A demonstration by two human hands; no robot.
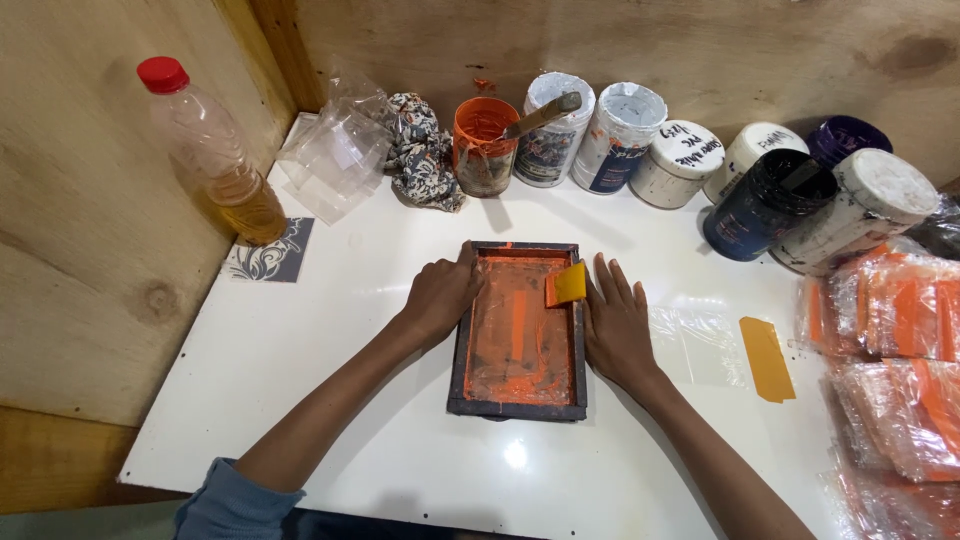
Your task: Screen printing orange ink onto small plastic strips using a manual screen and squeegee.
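Observation:
A small dark-framed printing screen (pixel 460 375) smeared with orange ink lies flat on the white table (pixel 330 340). My left hand (pixel 440 295) grips its left frame edge near the top, fingers curled over the rim. My right hand (pixel 615 320) rests flat along the right frame edge, fingers spread, pressing the frame down. A small yellow-orange squeegee (pixel 567 284) lies inside the screen at its upper right, just beside my right fingertips; no hand holds it.
Several paint tubs (pixel 680 150) line the back wall; an orange one (pixel 483 143) holds a stick. A red-capped bottle (pixel 212 150) stands left. Clear bags (pixel 335 150), a patterned rag (pixel 425 150), a yellow scraper (pixel 767 358), a plastic sheet (pixel 700 345) and printed packets (pixel 895 360) lie around.

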